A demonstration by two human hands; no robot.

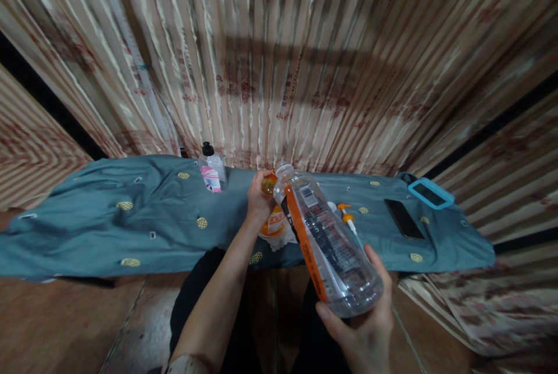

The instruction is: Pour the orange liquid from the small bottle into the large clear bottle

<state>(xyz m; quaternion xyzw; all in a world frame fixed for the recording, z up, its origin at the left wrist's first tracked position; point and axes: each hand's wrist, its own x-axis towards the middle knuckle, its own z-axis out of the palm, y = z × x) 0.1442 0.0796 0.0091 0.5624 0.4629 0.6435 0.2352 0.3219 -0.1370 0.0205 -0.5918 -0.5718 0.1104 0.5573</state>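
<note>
My right hand (364, 316) is wrapped round the base of a large clear plastic bottle (331, 240) with an orange and black label, tilted with its open neck pointing away from me. My left hand (258, 199) is closed round the top of a smaller orange bottle (274, 223) that stands on the teal cloth (131, 228). The clear bottle's neck sits right above the orange bottle's top. An orange and white pump nozzle (347, 218) lies on the cloth just right of the two bottles.
A small clear bottle with a black cap and pink label (212, 171) stands at the back. A black phone (403, 218) and a blue-framed device (430, 193) lie at the right. A striped curtain (279, 60) hangs behind. My dark-clothed knees (196, 298) are below.
</note>
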